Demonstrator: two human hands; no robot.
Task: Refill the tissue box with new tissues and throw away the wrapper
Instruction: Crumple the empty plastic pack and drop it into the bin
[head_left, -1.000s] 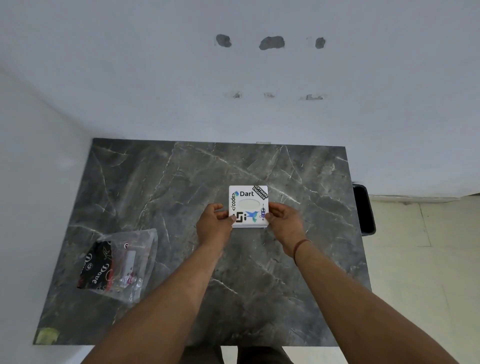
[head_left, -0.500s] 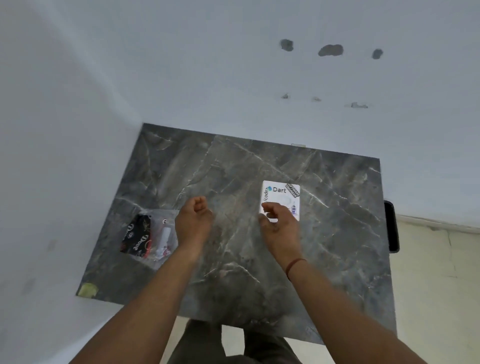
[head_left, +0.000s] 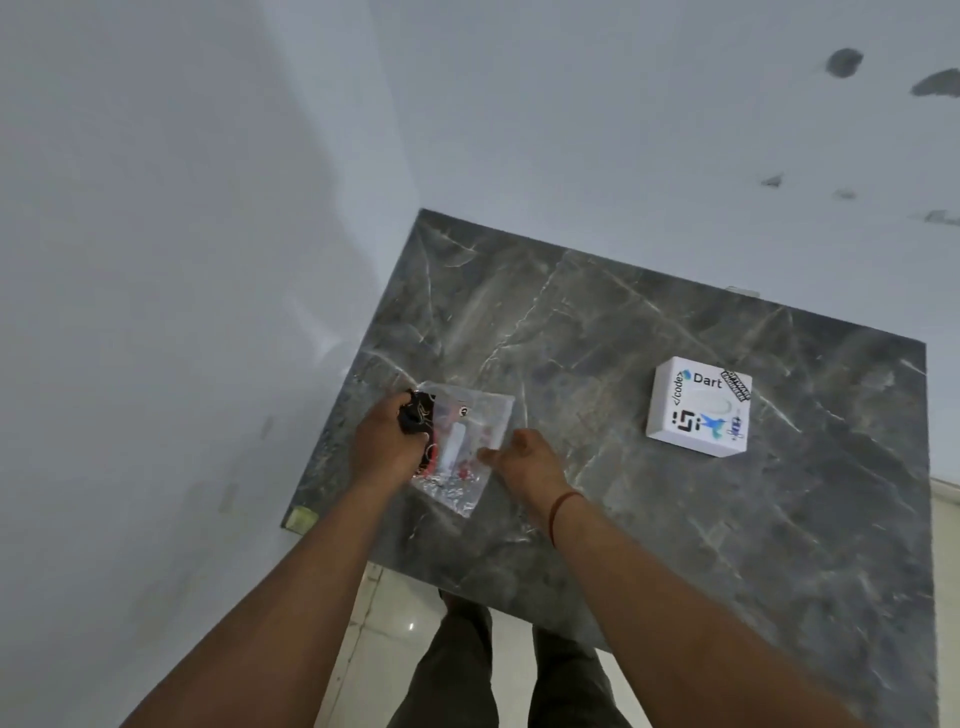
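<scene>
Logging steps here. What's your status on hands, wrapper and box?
Left hand gripping wrapper at its dark end. Right hand touching its near edge, grip unclear. Box sits apart on table, untouched. Nothing in the way.

Single head-worn view looks steeply down, fairly close, over the table (head_left: 649, 519), perhaps tilted left.
</scene>
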